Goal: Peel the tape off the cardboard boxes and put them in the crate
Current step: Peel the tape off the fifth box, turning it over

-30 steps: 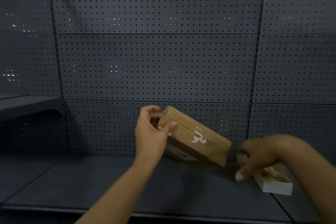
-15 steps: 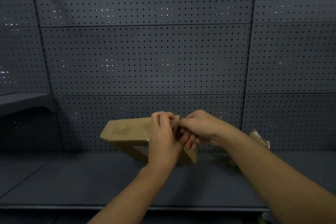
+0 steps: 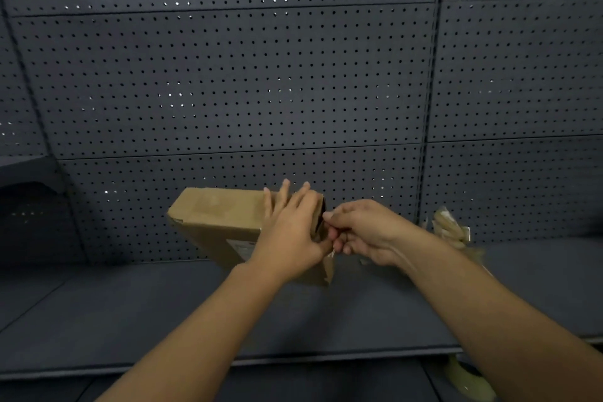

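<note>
I steady the cardboard box (image 3: 222,222) with my left hand (image 3: 287,238) spread flat; my right hand (image 3: 362,232) pinches tape at its end. Crating remains, I judge.

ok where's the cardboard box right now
In the head view, the cardboard box is centre-left above the shelf, held between the left hand and right hand.

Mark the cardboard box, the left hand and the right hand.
cardboard box (image 3: 222,212): head view, bare top face.
left hand (image 3: 290,235): head view, back of the hand.
right hand (image 3: 365,228): head view, back of the hand.
</note>
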Available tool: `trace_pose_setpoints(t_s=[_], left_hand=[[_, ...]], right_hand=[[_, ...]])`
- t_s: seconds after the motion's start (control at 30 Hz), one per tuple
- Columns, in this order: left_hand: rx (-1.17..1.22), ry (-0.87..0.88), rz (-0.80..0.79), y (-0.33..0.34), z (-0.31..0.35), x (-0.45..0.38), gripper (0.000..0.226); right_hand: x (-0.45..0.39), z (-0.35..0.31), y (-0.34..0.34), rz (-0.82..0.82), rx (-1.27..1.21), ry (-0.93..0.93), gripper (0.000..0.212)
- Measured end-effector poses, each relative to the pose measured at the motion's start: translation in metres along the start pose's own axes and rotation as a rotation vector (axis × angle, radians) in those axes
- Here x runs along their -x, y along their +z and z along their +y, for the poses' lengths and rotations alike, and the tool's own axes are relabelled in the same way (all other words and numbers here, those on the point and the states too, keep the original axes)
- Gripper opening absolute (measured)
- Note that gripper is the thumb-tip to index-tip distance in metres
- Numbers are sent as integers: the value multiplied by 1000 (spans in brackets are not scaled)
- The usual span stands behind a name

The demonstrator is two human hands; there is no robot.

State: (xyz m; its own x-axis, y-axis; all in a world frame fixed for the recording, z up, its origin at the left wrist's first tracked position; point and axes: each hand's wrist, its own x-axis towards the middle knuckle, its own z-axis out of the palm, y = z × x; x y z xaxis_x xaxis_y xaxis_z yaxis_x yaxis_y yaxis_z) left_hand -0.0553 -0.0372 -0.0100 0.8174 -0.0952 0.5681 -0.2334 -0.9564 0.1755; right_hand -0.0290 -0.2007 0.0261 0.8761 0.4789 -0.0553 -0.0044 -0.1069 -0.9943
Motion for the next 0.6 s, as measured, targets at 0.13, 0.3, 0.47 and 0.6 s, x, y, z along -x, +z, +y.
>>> trace_pose_setpoints(t_s=[0.13, 0.3, 0.47, 0.6], left_hand=[[-93, 40, -71, -9, -4, -2, 80], [-157, 105, -42, -15, -17, -2, 95], [-143, 111, -40, -12, -19, -2, 95], [-138, 107, -26, -8, -19, -3, 90]], right_hand=[[-6, 6, -8, -56, -117, 20, 20], [-8, 13, -10, -90, -207, 22, 15], [-12, 15, -3, 7, -182, -11, 15], [-13, 16, -2, 14, -230, 10, 16]])
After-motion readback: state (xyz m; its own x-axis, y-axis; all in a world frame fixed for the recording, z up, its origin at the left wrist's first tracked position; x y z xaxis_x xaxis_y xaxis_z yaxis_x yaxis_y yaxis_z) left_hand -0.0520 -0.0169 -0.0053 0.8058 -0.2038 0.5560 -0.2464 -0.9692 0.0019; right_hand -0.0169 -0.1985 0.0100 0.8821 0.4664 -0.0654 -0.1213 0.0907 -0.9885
